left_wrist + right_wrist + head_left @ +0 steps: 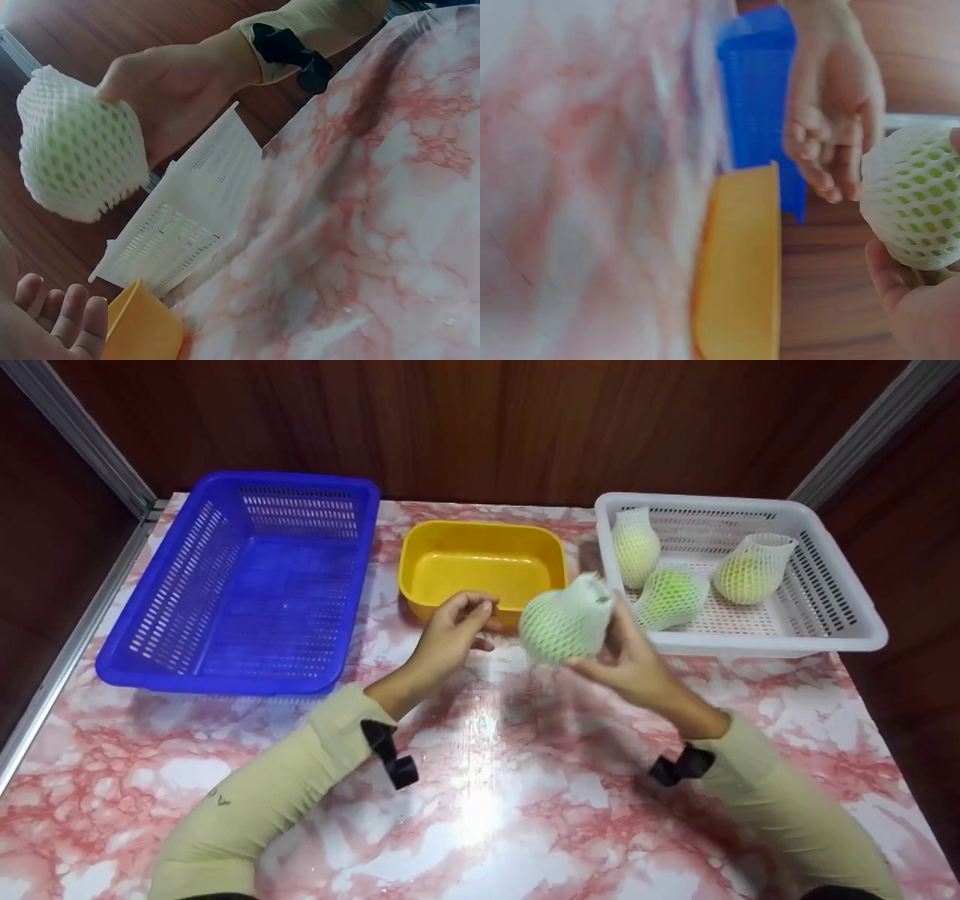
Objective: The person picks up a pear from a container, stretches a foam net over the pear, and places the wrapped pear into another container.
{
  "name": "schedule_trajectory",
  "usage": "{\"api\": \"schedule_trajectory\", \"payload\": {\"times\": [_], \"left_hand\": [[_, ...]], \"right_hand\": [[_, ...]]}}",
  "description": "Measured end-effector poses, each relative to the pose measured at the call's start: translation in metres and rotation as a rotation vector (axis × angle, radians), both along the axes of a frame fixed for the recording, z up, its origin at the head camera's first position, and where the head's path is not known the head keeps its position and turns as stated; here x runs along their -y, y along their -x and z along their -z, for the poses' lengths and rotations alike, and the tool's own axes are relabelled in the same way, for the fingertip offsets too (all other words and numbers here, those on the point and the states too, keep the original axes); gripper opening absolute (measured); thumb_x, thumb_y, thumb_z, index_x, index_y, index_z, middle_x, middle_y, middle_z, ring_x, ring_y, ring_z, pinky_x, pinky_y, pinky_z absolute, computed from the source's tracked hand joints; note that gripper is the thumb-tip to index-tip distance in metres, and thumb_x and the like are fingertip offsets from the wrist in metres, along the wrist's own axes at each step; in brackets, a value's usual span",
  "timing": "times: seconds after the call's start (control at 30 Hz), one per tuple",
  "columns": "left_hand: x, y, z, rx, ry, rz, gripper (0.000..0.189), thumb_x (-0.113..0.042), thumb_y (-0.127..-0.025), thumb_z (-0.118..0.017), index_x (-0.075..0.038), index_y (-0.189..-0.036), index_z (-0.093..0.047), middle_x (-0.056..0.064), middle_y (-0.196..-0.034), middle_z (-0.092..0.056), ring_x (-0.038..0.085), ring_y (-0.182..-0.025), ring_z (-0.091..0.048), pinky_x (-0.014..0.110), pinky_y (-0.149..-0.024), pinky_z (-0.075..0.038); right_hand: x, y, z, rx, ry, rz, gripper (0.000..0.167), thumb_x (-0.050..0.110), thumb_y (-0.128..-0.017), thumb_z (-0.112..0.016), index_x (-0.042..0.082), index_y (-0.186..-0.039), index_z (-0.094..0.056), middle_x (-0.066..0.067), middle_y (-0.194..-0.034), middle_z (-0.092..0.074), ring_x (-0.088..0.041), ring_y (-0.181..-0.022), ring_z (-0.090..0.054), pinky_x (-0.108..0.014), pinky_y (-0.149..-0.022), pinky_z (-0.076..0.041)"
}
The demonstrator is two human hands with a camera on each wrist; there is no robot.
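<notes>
In my right hand (pixel 626 656) I hold a round green fruit in a white foam net (pixel 562 622), gripped at its right side above the table. The net's gathered open end points up and to the right. My left hand (pixel 450 634) hovers just left of the fruit, apart from it, with fingers loosely bent and nothing in them. From the left wrist view, the netted fruit (pixel 79 150) shows green through the mesh, and the left fingers (pixel 71 319) are at the lower left corner. The right wrist view shows the left hand (pixel 836 112) near the netted fruit (pixel 915 195).
A yellow tub (pixel 480 529) stands behind the hands. To its left is a blue basket (pixel 232 686). At the right, a white basket (pixel 765 645) holds three more netted fruits (pixel 675 596). A wooden panel (pixel 480 427) rises behind the marbled table (pixel 480 810).
</notes>
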State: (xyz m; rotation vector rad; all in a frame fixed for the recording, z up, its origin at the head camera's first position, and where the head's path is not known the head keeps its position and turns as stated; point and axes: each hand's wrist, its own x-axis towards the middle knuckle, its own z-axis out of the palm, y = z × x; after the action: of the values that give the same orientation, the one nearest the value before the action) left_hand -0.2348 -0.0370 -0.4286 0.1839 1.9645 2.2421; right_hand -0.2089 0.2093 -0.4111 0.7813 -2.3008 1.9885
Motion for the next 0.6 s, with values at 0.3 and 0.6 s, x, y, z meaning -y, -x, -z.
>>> {"api": "schedule_trajectory", "payload": {"times": [0.3,0.6], "left_hand": [[-0.036,0.015,-0.016,0.191,-0.009,0.150,0.034,-0.013,-0.108,-0.051,0.008,-0.133,-0.051,0.013,-0.107,-0.063,0.018,-0.084,-0.065,0.029,-0.069,-0.060],[-0.083,0.023,-0.023,0.226,0.163,0.316,0.038,-0.023,-0.109,-0.051,0.007,-0.131,-0.056,0.023,-0.118,-0.065,0.025,-0.091,-0.067,0.041,-0.082,-0.061]], "right_hand": [[-0.024,0.005,-0.054,0.125,0.095,0.120,0.078,-0.013,-0.090,-0.064,-0.004,-0.156,-0.023,-0.021,-0.143,-0.048,-0.024,-0.122,-0.058,-0.029,-0.101,-0.052],[-0.053,0.029,-0.095,0.204,0.014,0.316,0.082,0.006,-0.094,-0.072,0.011,-0.160,-0.024,-0.018,-0.153,-0.043,-0.027,-0.135,-0.049,-0.024,-0.105,-0.047]]}}
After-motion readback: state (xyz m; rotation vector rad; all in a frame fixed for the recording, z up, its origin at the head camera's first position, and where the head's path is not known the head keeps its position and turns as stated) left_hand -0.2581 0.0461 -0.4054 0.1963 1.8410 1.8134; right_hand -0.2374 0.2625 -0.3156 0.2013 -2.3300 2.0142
